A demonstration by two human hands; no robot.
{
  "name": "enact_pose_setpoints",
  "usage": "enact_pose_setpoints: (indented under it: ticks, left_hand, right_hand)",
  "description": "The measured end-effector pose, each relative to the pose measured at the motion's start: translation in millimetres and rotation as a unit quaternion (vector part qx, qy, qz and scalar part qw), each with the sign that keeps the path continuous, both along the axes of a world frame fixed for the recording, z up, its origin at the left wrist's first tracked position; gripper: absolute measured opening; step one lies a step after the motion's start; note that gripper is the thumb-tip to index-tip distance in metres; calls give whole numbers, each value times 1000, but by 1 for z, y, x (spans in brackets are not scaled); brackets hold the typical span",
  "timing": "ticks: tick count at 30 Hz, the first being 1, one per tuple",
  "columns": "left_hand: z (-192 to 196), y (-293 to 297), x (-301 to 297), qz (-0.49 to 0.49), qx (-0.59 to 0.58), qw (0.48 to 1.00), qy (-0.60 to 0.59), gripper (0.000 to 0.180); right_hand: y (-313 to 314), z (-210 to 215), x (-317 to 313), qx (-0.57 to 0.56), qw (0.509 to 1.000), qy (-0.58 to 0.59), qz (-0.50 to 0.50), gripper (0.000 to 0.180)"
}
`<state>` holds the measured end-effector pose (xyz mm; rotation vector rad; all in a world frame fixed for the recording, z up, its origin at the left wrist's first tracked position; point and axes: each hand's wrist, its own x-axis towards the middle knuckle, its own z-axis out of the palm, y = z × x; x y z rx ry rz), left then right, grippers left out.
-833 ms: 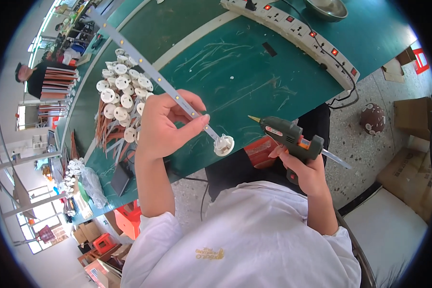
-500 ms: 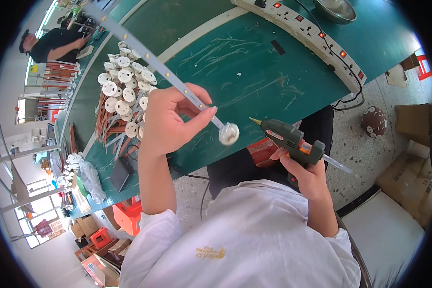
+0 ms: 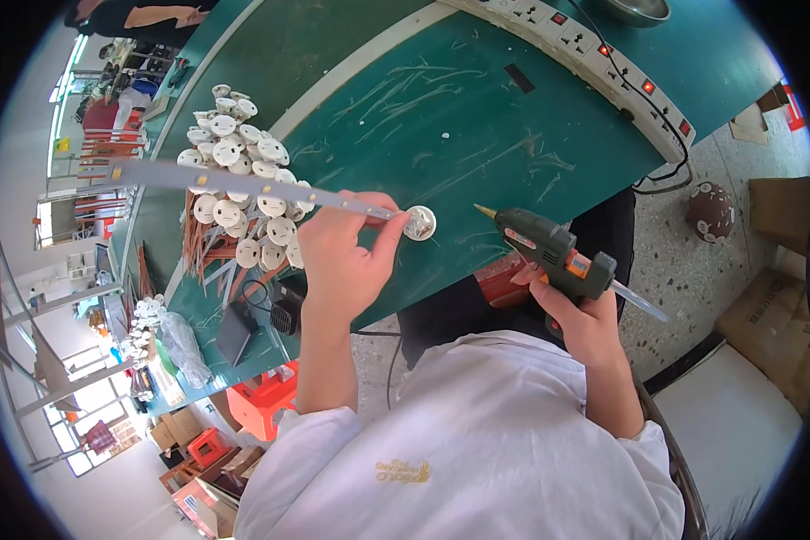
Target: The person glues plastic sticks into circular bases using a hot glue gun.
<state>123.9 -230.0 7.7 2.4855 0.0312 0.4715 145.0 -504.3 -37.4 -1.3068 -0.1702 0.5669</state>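
Note:
My left hand (image 3: pixel 346 256) pinches a thin LED strip (image 3: pixel 274 187) between thumb and fingers, close to one end. The strip stretches left, nearly level, over the pile. At its pinched end sits a round white cap (image 3: pixel 420 223), its face with clear glue-like material turned up toward me. My right hand (image 3: pixel 583 322) is wrapped around the grip of a dark green glue gun (image 3: pixel 538 241). The gun's brass-coloured nozzle points left at the cap, apart from it. From its rear sticks a translucent glue stick (image 3: pixel 641 301).
A heap of strips with round white caps (image 3: pixel 228 151) lies on the green table (image 3: pixel 441 99) to the left. A long power strip (image 3: pixel 578 38) runs along the far right, near a metal bowl (image 3: pixel 641 11). A red stool (image 3: pixel 265 396) stands below. Another person (image 3: pixel 148 16) is at upper left.
My left hand has turned the LED strip from a steep slant to nearly level, swinging its far end down and left. The cap now faces up. The glue gun has barely moved.

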Motion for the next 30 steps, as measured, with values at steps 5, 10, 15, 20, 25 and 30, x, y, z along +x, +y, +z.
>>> enact_pose_setpoints:
  ticks: [5,10,15,20,25,30]
  left_hand:
    - [-2,-5,-2,6,25,1000,-13,14]
    - [-1,-8,-3,-2,58,998,-25,15]
    - [-2,-10,-2,-8,70,997,-43,15]
    - [-2,-12,-3,-6,70,997,-35,14]
    - [2,-3,-2,10,46,999,-6,11]
    - [4,10,15,57,-169,976,124,14]
  right_hand:
    - [4,10,7,-9,996,81,-29,5]
    - [9,12,9,-10,997,64,-31,7]
    - [8,11,10,-27,996,79,-20,8]
    - [5,12,8,-9,997,64,-34,8]
    - [2,17,6,-19,997,75,-24,9]
    - [-2,17,-5,-31,999,-4,-28,22]
